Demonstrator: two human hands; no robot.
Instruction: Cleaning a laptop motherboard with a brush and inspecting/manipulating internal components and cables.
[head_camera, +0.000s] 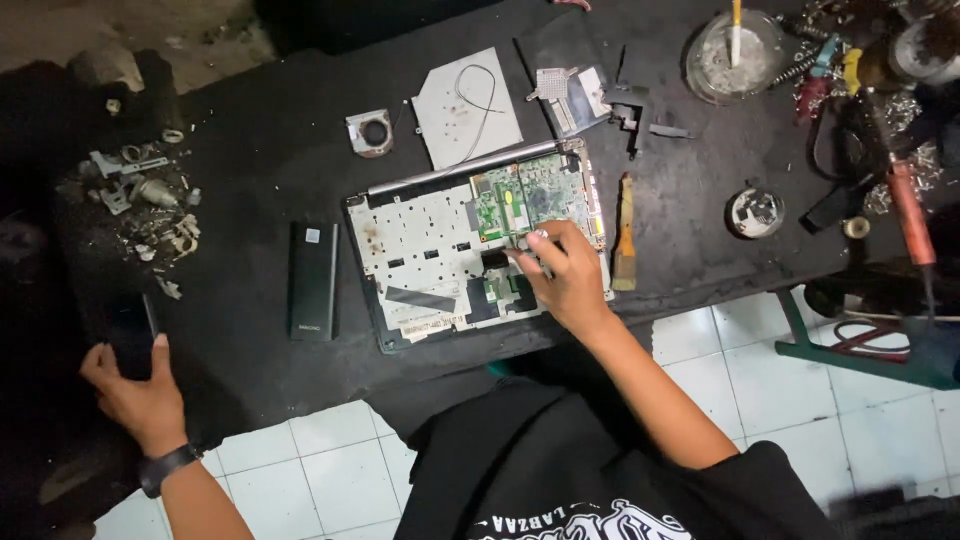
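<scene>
An opened laptop base (420, 255) lies on the black bench, its white inner frame bare and a green circuit board (525, 195) showing at its far right. My right hand (565, 280) rests on the board's near edge, fingertips pinched on a small dark part or tool there; what it is I cannot tell. My left hand (135, 385) is far to the left at the bench's near edge, fingers wrapped on a black phone (125, 325). A black watch sits on that wrist.
A flat black battery pack (313, 280) lies left of the laptop, a brush (625, 235) right of it. Behind are a white panel with a wire (465, 105), a metal ring (371, 132), a glass ashtray (735, 55), a soldering iron (905, 200) and scattered screws (150, 200).
</scene>
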